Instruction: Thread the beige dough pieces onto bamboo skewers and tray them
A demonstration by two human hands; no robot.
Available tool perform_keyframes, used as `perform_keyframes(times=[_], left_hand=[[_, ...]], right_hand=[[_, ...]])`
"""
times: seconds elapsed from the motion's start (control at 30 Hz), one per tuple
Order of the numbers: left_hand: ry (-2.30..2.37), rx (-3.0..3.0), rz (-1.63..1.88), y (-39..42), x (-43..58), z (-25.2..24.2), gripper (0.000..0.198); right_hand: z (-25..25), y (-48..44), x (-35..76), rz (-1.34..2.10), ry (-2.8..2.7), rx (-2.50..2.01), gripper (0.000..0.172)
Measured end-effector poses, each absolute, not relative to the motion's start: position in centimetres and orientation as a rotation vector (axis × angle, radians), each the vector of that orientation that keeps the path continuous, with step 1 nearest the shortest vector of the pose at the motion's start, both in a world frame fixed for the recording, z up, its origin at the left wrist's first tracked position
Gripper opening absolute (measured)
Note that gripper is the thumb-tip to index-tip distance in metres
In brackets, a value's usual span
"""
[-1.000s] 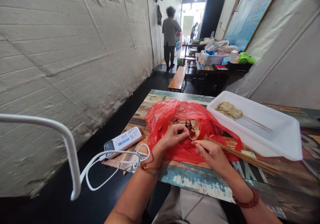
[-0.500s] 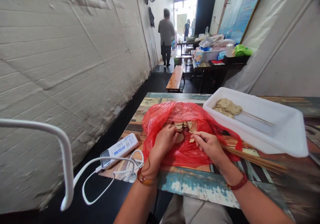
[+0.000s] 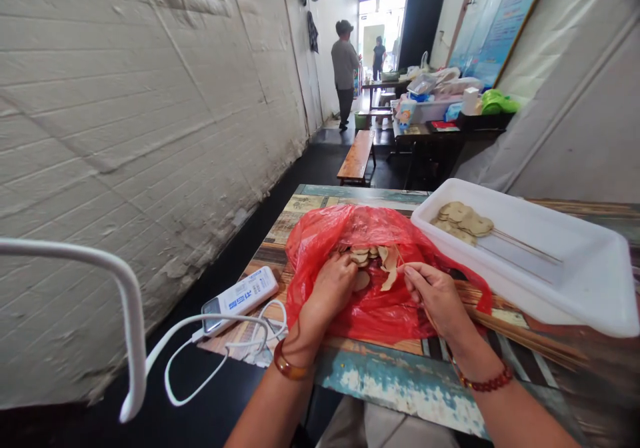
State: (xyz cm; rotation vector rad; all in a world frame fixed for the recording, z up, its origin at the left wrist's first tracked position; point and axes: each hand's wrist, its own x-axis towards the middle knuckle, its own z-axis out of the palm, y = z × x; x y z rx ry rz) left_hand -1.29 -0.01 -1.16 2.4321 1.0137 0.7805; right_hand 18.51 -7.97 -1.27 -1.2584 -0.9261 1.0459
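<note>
Here, pale slices (image 3: 361,257) lie in a red bag (image 3: 313,235) near the surface's (image 3: 390,376) near edge. The left hand (image 3: 334,285) reaches among them, its grip hidden; the right hand (image 3: 437,295) pinches a thin skewer (image 3: 399,255). A white device (image 3: 241,299) lies along the left edge.

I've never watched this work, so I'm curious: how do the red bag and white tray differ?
The red bag is thin and crumpled; the white tray is stiff and rectangular. The red bag's slices look loose; the white tray's sit at the ends of thin sticks. The left hand is at the red bag's opening; no hand touches the white tray. Both hold pale slices.
</note>
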Motion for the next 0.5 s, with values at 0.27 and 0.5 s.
perform_keyframes(times=[0.27,0.5], left_hand=[[1.014,2.624,0.663,0.20,-1.26,-1.46,0.011],[1.009,2.040,0.943,0.56,-1.00,-0.65,0.020]], right_hand=[[-0.98,-8.06,18.66,1.035,-0.927,-1.253,0.031],[-0.67,-8.00,18.83,0.990,-0.918,-1.231,0.035]])
